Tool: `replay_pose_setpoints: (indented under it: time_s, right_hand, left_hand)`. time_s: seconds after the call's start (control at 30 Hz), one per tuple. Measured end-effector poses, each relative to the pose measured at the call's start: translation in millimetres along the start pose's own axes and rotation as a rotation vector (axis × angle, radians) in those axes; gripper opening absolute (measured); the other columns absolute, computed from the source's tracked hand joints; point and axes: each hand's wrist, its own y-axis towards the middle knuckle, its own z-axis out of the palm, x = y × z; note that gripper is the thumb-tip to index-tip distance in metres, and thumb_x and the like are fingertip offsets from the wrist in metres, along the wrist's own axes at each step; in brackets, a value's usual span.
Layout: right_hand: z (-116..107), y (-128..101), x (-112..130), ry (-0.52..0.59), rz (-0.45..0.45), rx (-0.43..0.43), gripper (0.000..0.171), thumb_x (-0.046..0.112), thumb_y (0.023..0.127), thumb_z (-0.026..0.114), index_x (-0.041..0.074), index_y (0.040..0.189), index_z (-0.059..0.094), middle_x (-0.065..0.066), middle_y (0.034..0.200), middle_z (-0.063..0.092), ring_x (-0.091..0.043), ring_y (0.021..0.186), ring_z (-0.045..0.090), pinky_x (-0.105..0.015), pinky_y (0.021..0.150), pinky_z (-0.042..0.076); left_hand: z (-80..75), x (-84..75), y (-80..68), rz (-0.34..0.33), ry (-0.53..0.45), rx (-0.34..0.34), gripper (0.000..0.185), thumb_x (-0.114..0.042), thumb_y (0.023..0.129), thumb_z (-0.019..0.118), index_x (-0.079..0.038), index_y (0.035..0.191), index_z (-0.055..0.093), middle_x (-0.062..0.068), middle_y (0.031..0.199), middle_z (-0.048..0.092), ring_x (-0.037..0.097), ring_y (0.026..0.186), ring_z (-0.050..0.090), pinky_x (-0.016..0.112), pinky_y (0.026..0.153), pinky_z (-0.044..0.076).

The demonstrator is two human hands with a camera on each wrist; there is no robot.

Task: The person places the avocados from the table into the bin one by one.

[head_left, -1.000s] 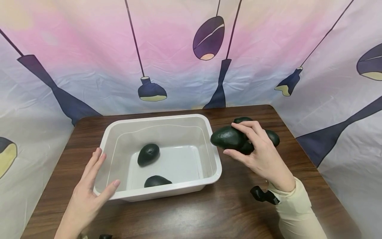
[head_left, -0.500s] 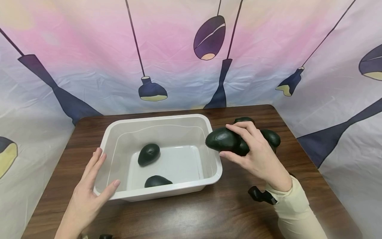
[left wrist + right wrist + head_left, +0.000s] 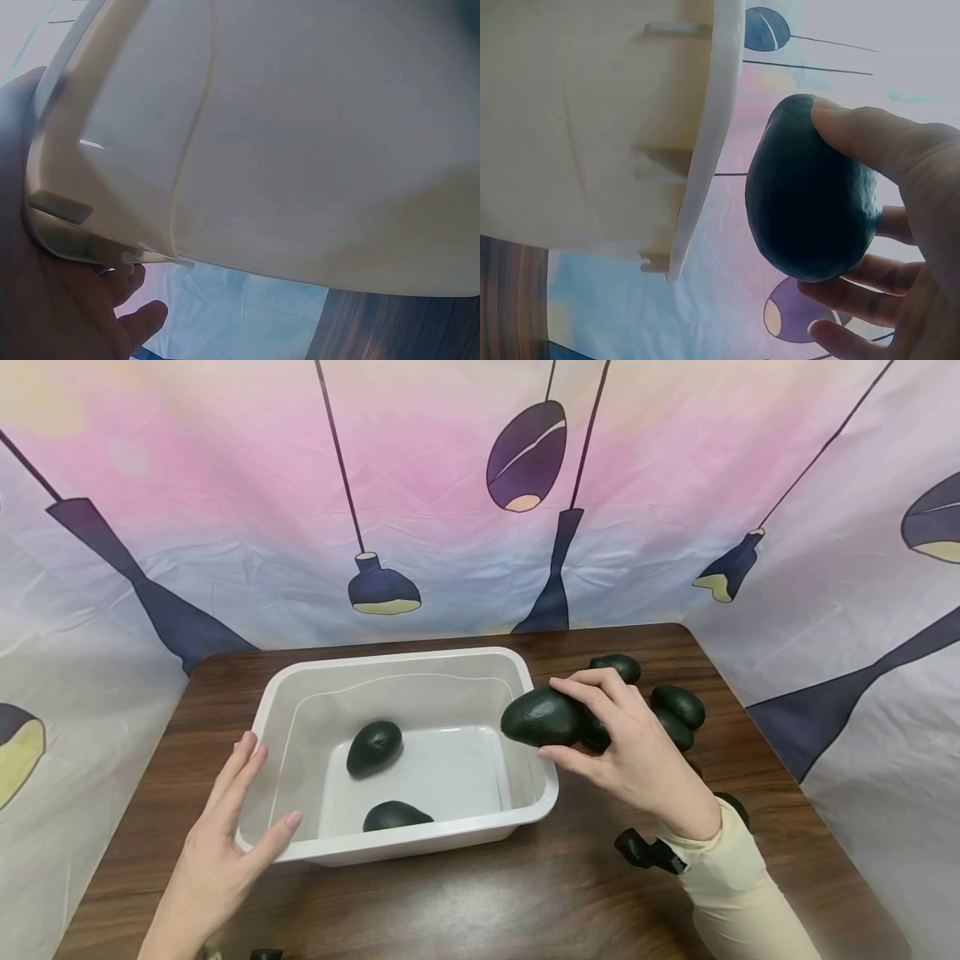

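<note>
My right hand [image 3: 637, 743] grips a dark green avocado [image 3: 542, 717] between thumb and fingers, with its tip over the right rim of a white plastic tub [image 3: 480, 827]. In the right wrist view the avocado [image 3: 810, 195] is held up beside the tub's outer wall [image 3: 592, 135]. My left hand [image 3: 221, 852] rests at the tub's left front corner, fingers straight and spread along the rim. The left wrist view has the hand [image 3: 82, 300] against the tub's rim. Inside the tub lie two avocados, one near the middle [image 3: 374, 749] and one by the front wall [image 3: 396, 815].
Several more avocados lie on the wooden table [image 3: 480, 902] right of the tub, among them a far one [image 3: 617, 667] and one to the right [image 3: 678, 706]. My right hand and forearm partly cover some. A lamp-patterned cloth [image 3: 450, 527] hangs behind the table.
My right hand has moved left with the avocado, from beside the tub to over its right rim. More of the avocados behind the hand show now. The left hand has stayed in place.
</note>
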Motion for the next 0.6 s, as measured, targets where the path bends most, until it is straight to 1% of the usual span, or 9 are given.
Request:
replay_pose_setpoints:
  time_s: [0.17,0.33,0.6]
  right_hand:
    - [1.6,2.0,1.6,0.005,-0.005,0.007,0.072,0.036,0.074,0.085,0.018,0.137,0.056,-0.004,0.127,0.051,-0.023,0.112,0.051,-0.040,0.089,0.040]
    - [4.3,4.2,2.6,0.026,-0.028,0.005,0.071,0.035,0.074,0.085,0.015,0.135,0.057,-0.003,0.127,0.052,-0.020,0.114,0.050,-0.036,0.091,0.041]
    - [7.0,5.6,4.9,0.035,-0.038,0.019,0.070,0.037,0.074,0.085,0.015,0.135,0.057,0.000,0.128,0.052,-0.016,0.112,0.051,-0.033,0.089,0.041]
  left_hand:
    - [0.2,-0.4,-0.2,0.002,-0.006,0.001,0.085,-0.005,0.080,0.077,-0.022,0.152,0.036,-0.003,0.160,0.022,0.002,0.142,0.021,0.005,0.100,0.016]
    - [0.3,-1.3,-0.3,0.013,-0.008,0.002,0.084,-0.005,0.081,0.077,-0.020,0.152,0.035,-0.002,0.160,0.022,0.003,0.142,0.021,0.005,0.100,0.016]
    - [0.4,0.9,0.3,0.003,-0.011,-0.002,0.084,-0.004,0.080,0.078,-0.021,0.151,0.036,-0.002,0.160,0.023,0.002,0.142,0.022,0.005,0.100,0.017]
